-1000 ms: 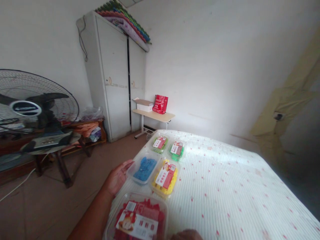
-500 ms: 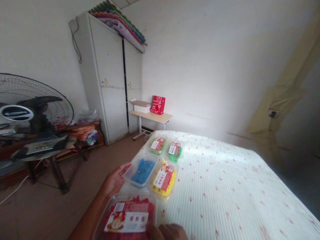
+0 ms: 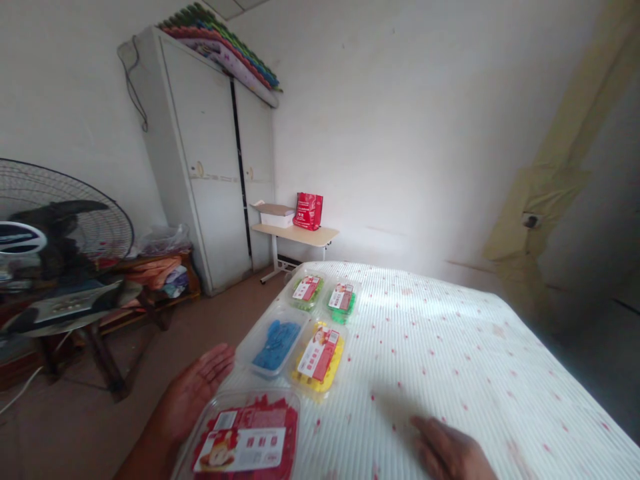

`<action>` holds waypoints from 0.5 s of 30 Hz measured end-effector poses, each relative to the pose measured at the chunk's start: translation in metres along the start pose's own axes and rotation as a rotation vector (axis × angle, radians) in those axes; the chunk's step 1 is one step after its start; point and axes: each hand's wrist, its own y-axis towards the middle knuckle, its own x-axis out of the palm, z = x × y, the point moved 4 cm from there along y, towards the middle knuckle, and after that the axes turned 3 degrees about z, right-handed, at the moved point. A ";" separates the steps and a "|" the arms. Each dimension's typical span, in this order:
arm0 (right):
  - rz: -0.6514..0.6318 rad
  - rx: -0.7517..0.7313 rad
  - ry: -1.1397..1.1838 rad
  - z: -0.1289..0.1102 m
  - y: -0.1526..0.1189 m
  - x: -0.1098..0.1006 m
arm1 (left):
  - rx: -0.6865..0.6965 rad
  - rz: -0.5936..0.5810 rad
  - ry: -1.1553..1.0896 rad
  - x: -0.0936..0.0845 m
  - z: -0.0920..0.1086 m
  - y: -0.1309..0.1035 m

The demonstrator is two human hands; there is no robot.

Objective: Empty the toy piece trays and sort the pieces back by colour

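Five tubs (image 3: 275, 343) crowd the cloth's (image 3: 450, 360) left edge; right hand (image 3: 453, 452) has room.

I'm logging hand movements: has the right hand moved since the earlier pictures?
Yes: judged against the yellow container, the right hand has moved right, away from the red container.

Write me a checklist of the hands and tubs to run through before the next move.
1. Left hand empty: ok; palm open, nothing held.
2. Right hand apart from the tubs: ok; it is to their right, over the white, red-spotted, ribbed table cover.
3. Clear plastic rectangular tub of red pieces fully in view: not ok; the picture's lower edge cuts it off.
4. Clear plastic rectangular tub of blue pieces lidded: cannot tell.
5. Red-and-white printed label showing on every tub: not ok; the blue one shows none.
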 end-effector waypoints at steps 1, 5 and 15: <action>0.008 0.040 0.007 0.009 -0.004 -0.007 | 0.017 -0.002 0.015 -0.007 0.000 -0.006; 0.063 0.092 -0.002 0.027 -0.018 -0.014 | 0.066 -0.060 0.103 -0.036 -0.006 -0.022; 0.214 0.027 -0.206 0.025 -0.019 -0.017 | 0.160 -0.260 0.354 -0.048 -0.019 -0.075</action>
